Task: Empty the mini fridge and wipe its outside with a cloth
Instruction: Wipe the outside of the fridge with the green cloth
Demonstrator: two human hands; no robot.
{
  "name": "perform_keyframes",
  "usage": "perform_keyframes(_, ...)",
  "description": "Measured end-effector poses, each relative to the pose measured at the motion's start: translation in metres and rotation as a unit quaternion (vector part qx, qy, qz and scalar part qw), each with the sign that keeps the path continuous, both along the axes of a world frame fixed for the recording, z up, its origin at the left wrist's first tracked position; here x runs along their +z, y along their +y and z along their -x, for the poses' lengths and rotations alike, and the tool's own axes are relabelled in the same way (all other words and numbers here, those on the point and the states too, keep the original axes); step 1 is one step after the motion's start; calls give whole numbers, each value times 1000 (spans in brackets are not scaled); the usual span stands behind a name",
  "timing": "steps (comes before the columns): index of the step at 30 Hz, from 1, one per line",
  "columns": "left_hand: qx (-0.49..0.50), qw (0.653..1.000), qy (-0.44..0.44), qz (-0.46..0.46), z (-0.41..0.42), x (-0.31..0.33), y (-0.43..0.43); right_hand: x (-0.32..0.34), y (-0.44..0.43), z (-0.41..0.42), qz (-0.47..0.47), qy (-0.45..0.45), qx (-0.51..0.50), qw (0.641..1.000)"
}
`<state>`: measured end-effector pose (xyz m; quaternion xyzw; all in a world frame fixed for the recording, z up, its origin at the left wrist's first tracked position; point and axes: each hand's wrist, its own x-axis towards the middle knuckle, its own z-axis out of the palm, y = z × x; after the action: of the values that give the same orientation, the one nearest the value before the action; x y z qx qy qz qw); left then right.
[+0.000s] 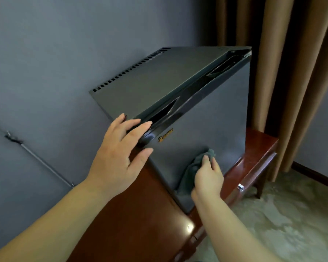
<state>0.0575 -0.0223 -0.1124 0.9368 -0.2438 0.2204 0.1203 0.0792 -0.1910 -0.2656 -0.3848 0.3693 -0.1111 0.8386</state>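
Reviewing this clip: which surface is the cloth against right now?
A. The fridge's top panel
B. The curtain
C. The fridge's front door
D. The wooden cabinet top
C: the right hand holds the grey cloth against the closed front door of the mini fridge, below the logo, while the left hand rests on the fridge's top front corner.

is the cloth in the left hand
No, the right hand grips the cloth against the mini fridge door; the left hand rests on its top corner.
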Motion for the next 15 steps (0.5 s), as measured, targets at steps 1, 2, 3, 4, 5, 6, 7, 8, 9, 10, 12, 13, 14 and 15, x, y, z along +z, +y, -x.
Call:
perform_keyframes(1,17,1000,8,1,3,-2,-4,9,2,5,31,-30,22,999)
perform_keyframes(2,31,999,12,1,5,-3,-8,21,4,10,80,-69,54,993)
perform_keyframes(3,40,999,9,-2,5,-3,-9,30,8,16,129,-106,90,982)
perform_keyframes(4,44,999,6,-9,5,-4,-10,31,12,21,163,-128,118,971)
perform_keyframes(5,48,999,7,-15,5,-4,-11,29,15,25,188,-134,133,964)
perform_keyframes(6,52,998,13,-16,6,-3,-11,24,16,27,185,-124,132,966)
perform_keyframes(7,55,998,20,-16,7,-2,-12,21,15,29,158,-104,119,975)
perform_keyframes(8,56,998,22,-15,8,-2,-12,17,13,29,127,-79,102,984)
perform_keyframes(9,55,998,22,-16,8,-2,-11,17,11,29,119,-61,90,987)
perform_keyframes(10,51,998,19,-20,7,-2,-10,22,10,29,133,-65,81,986)
perform_keyframes(12,36,999,9,-38,4,-2,-5,40,14,29,190,-133,75,970)
perform_keyframes(13,28,999,6,-46,2,-2,-3,52,18,31,222,-182,84,954)
perform_keyframes(14,20,998,4,-53,1,-1,0,60,23,32,258,-226,98,934)
perform_keyframes(15,11,998,0,-57,-2,-1,2,64,29,35,297,-252,112,914)
